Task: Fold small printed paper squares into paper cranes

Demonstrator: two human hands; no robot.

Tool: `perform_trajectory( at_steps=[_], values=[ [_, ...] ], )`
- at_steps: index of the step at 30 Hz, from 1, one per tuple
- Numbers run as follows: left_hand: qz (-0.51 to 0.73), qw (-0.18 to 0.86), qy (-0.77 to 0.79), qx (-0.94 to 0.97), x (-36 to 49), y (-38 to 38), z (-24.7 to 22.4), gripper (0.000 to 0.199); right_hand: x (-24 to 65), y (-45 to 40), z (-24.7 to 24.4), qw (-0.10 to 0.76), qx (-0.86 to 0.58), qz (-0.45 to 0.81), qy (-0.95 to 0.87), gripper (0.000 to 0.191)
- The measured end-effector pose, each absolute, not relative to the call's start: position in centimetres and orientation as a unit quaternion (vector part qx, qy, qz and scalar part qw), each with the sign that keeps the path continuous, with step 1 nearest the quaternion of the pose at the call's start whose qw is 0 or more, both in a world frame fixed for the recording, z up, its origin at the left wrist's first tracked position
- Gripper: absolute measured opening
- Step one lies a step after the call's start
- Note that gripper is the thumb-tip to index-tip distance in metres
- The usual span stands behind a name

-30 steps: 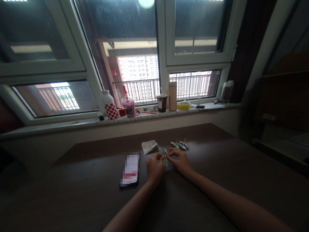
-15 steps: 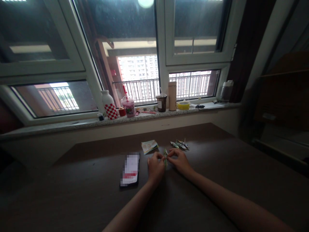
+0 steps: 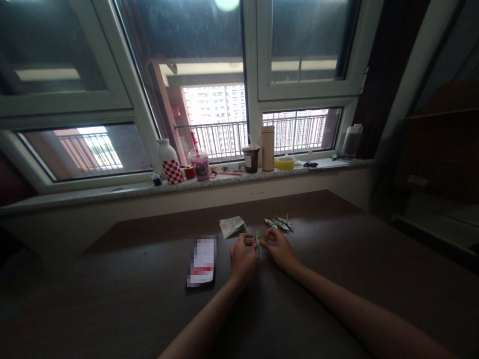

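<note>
Green and pale tones mark the folded paper [image 3: 258, 252] in the grip, against a dark brown table [image 3: 318, 304]; beyond it, a white bottle [image 3: 171, 162] checked red below, pink drink [image 3: 202, 170], tan flask [image 3: 267, 152], yellow tape [image 3: 285, 164] and speckled grey sill [image 3: 232, 178].

Over the dark table [image 3: 318, 309], the left hand [image 3: 244, 257] pinches a green folded paper [image 3: 258, 251], with the right hand [image 3: 279, 249] at its right side. A phone [image 3: 202, 264] lies left; farther off, paper sheets [image 3: 230, 227] sit left of a folded-paper pile [image 3: 279, 224].
</note>
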State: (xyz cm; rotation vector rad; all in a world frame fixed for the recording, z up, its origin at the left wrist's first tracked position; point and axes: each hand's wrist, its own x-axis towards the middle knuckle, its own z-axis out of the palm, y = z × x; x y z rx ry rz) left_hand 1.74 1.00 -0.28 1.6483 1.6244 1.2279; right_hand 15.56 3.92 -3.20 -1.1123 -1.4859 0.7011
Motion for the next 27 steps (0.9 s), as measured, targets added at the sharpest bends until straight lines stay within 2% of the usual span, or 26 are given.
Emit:
perform_trajectory(
  at_steps=[8,13,16,22,27],
  values=[
    [0.463,0.243,0.564,0.639,2.3,0.6,-0.1,0.023,15.4,4.2,-3.9,0.542,-0.467,0.29,-0.636,0.014],
    [0.498,0.268,0.555,0.611,1.4,1.4,-0.6,0.022,15.7,4.2,-3.7,0.521,-0.432,0.313,-0.666,0.026],
    [0.522,0.275,0.54,0.6,1.1,1.6,-0.9,0.015,15.9,4.2,-3.4,0.516,-0.446,0.287,-0.672,0.022],
    [0.559,0.232,0.526,0.597,1.1,1.4,-0.6,0.014,16.5,4.0,-2.9,0.558,-0.473,0.195,-0.653,0.018],
    [0.539,0.304,0.497,0.609,1.4,1.0,-0.2,0.022,16.6,3.9,-3.0,0.542,-0.453,0.141,-0.694,0.011]
  ],
)
